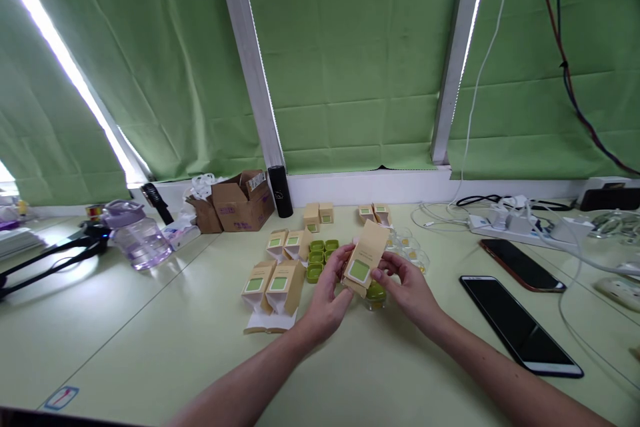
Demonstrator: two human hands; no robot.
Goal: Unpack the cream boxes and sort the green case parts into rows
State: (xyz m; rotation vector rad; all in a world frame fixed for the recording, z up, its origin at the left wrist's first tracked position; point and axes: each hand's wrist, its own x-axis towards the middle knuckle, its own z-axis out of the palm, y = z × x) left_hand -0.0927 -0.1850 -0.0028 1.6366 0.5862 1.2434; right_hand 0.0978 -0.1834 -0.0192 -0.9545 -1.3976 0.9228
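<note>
Between my two hands, above the table, is a small kraft paper box (pixel 367 255) with a green window, tilted to the right. My left hand (pixel 327 297) grips its left edge, and my right hand (pixel 407 283) pinches its right edge. Just below and behind it stands a green square item in a clear cup (pixel 376 295), partly hidden by the box. Left of my hands several green square pieces (pixel 316 257) sit in rows. Further left lie kraft boxes (pixel 284 283) with green windows and opened flaps. Clear plastic cups or lids (pixel 411 248) are behind my right hand.
More kraft boxes (pixel 320 215) stand at the back. A brown carton (pixel 243 203), a black bottle (pixel 280 192) and a purple water jug (pixel 137 237) are to the left. Two phones (pixel 517 327), a power strip (pixel 525 228) and loose cables lie on the right.
</note>
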